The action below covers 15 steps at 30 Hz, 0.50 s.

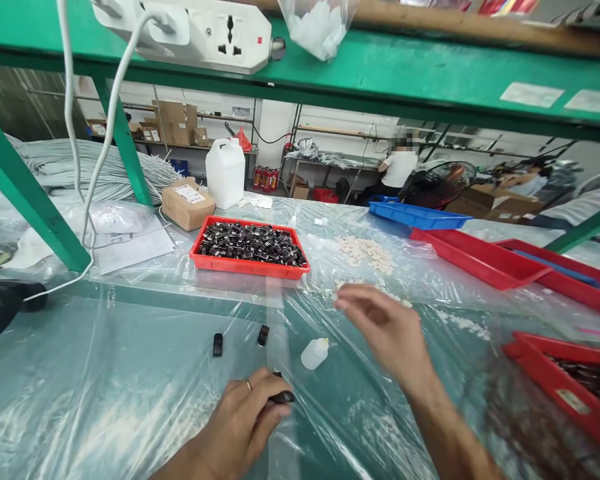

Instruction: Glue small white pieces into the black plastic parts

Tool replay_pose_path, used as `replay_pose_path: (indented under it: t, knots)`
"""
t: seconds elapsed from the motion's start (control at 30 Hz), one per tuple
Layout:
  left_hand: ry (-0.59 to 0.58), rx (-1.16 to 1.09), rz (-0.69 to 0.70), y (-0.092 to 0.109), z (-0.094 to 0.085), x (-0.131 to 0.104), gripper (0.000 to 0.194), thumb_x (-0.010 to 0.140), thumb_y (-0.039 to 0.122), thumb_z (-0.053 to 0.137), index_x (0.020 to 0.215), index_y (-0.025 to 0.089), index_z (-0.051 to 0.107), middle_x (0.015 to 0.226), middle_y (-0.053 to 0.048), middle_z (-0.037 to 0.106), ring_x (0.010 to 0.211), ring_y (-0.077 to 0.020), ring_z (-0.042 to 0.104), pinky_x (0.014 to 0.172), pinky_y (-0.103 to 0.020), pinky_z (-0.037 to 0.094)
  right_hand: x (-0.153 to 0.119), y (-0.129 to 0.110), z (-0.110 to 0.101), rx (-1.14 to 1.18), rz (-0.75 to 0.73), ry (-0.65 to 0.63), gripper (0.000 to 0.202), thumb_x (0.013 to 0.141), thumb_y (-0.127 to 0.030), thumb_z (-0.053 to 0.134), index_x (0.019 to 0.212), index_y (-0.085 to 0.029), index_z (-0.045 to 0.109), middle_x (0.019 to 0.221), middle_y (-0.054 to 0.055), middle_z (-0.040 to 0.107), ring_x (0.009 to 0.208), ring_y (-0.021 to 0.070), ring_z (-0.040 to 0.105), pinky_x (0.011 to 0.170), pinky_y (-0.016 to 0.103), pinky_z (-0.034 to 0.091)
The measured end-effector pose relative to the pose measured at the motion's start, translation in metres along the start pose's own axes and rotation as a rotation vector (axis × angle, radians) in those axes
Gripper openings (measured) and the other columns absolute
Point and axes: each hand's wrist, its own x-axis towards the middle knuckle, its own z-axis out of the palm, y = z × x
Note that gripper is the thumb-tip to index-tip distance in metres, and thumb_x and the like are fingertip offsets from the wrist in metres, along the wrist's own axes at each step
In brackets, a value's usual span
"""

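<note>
Left hand (245, 420) pinching black part (282, 397), seemingly

Your left hand (245, 417) holds a small part (282, 397); two more parts (217, 344) lie behind it (the little bottle (314, 353) sits right), the full tray (250, 248) farther back.

Labels on the cardboard box (187, 203) and shelf are too small to read.

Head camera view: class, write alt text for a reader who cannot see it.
The left hand pinches a small black part on a plastic-covered table; the right hand hovers, blurred, near a white bottle. Behind stands a red tray of black parts.
</note>
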Motion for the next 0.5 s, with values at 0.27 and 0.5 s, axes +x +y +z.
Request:
replay_pose_path:
  t: [0.27,0.5]
  knots:
    - [0.188,-0.071,0.005,0.000,-0.004,0.000,0.019,0.108,0.042,0.046,0.118,0.031,0.058,0.088,0.004,0.062,0.072,-0.0143,0.062,0.067,-0.022,0.050,-0.068,-0.094,0.046,0.212,-0.291,-0.182,0.030,0.112,-0.014,0.086,0.123,-0.042,0.093,0.109,-0.003,0.097,0.087,0.0184,0.096,0.087,0.021,0.081]
    - [0.254,-0.104,0.025,0.006,-0.012,0.005,0.014,0.108,0.033,0.049,0.115,0.027,0.059,0.086,0.003,0.061,0.072,-0.0137,0.061,0.066,-0.021,0.051,-0.068,-0.076,0.056,0.245,-0.255,-0.164,0.034,0.110,-0.015,0.086,0.122,-0.046,0.096,0.102,-0.004,0.096,0.083,0.0193,0.096,0.081,0.022,0.080]
